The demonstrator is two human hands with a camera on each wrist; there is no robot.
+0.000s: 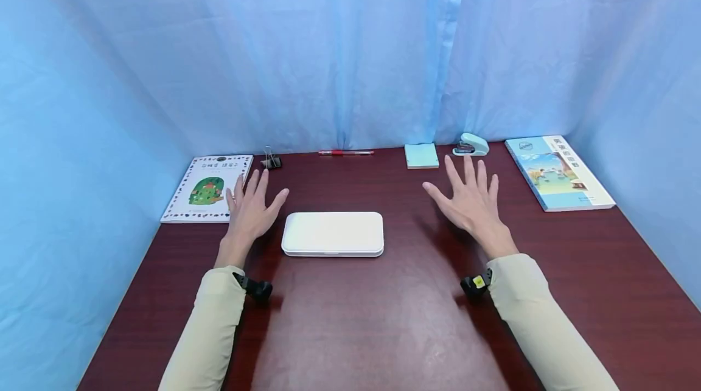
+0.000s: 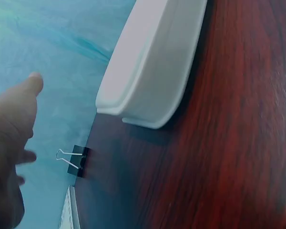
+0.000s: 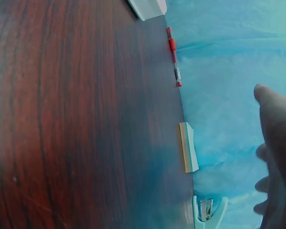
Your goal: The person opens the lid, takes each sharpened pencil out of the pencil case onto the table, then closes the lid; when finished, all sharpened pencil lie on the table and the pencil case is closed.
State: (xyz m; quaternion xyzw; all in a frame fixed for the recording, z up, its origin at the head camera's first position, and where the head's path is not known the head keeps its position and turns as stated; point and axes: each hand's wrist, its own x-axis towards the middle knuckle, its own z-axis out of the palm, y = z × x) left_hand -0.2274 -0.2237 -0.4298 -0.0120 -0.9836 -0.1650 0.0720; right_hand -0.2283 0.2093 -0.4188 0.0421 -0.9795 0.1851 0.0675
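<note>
Dark red surface point(image 1: 350, 324), blue curtain point(image 1: 306, 50) behind. White case point(image 1: 332, 234), closed: right of and short of my left fingers point(image 1: 261, 184), just beside them; long axis crosswise; my right fingers point(image 1: 469, 172) farther off. Both sets: spread, holding nothing. Left of my left fingers: book point(image 1: 181, 205), edge partly covered. Case interior: unseen; its far end cut off in the left wrist view.

White case point(image 1: 333, 233), closed, flat

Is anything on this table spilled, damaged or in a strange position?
Nothing stands out: the white case is closed, the pen, notepad and stapler lie near the curtain, and no spill or damage shows.
</note>
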